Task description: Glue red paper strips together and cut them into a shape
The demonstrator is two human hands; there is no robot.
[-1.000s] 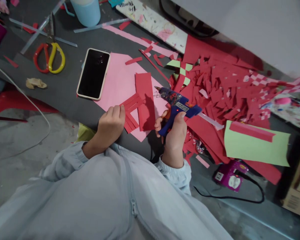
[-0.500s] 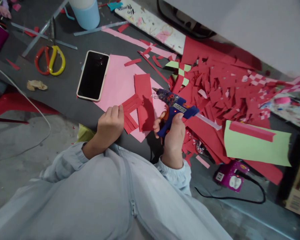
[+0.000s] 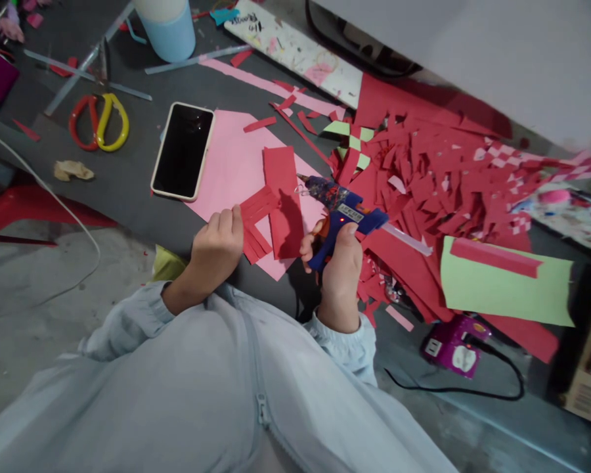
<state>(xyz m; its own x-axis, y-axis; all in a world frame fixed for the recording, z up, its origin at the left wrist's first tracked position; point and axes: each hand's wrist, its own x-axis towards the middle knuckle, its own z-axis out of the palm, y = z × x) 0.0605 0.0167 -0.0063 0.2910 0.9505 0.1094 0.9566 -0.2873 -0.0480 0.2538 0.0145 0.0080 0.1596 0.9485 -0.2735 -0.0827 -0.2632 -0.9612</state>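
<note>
My right hand [image 3: 339,269] is wrapped round a blue glue gun [image 3: 345,213], its nozzle pointing left over a red paper rectangle [image 3: 284,226]. A clear glue stick [image 3: 408,239] juts from the gun's back end. My left hand [image 3: 217,246] is closed at the left edge of a piece made of joined red paper strips [image 3: 256,209], pinching it. That piece overlaps the red rectangle, and both lie on a pink sheet [image 3: 231,148] near the table's front edge.
A phone [image 3: 184,151], scissors [image 3: 98,121] and a light blue cup [image 3: 170,29] stand or lie to the left. Red paper strips [image 3: 423,171] are heaped at right, near a green sheet [image 3: 507,289] and a purple device [image 3: 456,345] with a black cable.
The glue gun in my right hand has shifted very slightly left. My left hand and the red paper pieces look almost the same.
</note>
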